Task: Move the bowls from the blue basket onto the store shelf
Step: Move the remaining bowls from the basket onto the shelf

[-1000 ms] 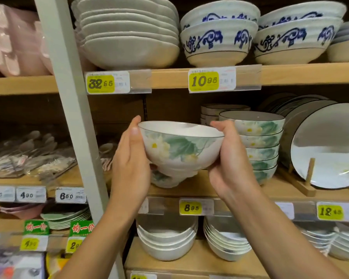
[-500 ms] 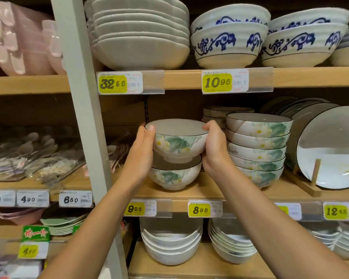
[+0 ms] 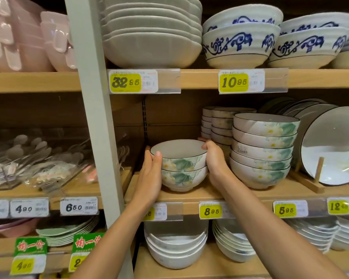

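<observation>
Head view: top bowl [image 3: 179, 156] now nested in lower bowl [image 3: 181, 179]; left hand [image 3: 152, 178], right hand [image 3: 217, 164] still gripping it.

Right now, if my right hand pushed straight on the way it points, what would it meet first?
Probably the stack of small bowls just behind your right hand, deeper on the shelf; depth is unclear.
</observation>
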A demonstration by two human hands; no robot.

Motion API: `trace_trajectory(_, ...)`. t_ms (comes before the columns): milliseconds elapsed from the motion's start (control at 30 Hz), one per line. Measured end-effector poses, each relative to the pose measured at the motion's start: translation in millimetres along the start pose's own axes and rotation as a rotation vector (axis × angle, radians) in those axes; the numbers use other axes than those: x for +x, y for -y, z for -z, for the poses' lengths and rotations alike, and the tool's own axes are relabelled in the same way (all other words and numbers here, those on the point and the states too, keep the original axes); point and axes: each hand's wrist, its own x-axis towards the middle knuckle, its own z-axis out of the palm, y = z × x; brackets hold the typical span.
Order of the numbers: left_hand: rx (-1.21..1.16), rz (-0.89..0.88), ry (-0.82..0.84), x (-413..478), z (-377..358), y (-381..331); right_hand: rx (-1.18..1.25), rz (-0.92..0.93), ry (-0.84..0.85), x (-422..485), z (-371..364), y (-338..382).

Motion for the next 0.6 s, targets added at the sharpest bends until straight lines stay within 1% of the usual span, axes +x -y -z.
trace_trajectory(200, -0.003, -0.007, 0.023, -2.3, 0.3, -2.1, 0.06, -0.015, -0.022, -1.3, -0.3, -6.0)
trace_trajectory(333, 0.056, 0.013, -0.003, -4.9, -3.7, -4.0, 0.083, -0.003, -0.024, -0.7, -1.5, -8.8)
trace_trajectory(600, -0.006, -0.033, -0.018, 11.2, -5.2, -6.6, 0.067, 0.012, -0.037, -5.2, -2.3, -7.7)
